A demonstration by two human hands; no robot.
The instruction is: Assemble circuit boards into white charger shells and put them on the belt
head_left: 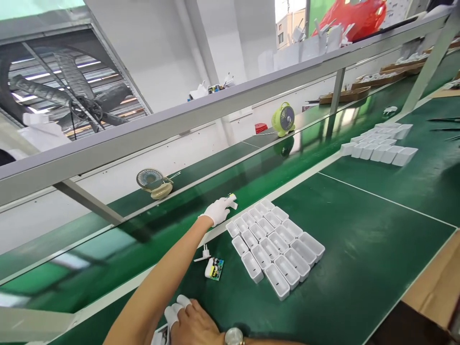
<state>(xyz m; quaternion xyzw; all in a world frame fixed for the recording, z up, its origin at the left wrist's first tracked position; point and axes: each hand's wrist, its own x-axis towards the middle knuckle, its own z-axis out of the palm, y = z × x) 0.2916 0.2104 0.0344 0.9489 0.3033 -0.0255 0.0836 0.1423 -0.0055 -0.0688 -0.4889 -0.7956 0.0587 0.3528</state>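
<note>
My left hand (219, 211), in a white glove, reaches out over the edge of the conveyor belt (258, 177) and pinches a small white and yellow part (232, 196). Just right of it lies a block of several open white plastic housings (276, 249) in rows on the green mat. A small circuit board with a white piece (213, 268) and a white plug part (203, 254) lie beneath my left forearm. My right hand (190, 323), with white finger cots and a wristwatch, sits at the bottom edge, fingers bent over a white item (158, 337) that is mostly cut off.
A beige desk fan (154, 183) lies on the far side of the belt. A green fan (283, 119) and a red object (261, 128) stand farther along. Another batch of white housings (381, 146) is at the right. A grey rail (201, 115) crosses overhead. Cardboard (438, 282) borders the lower right.
</note>
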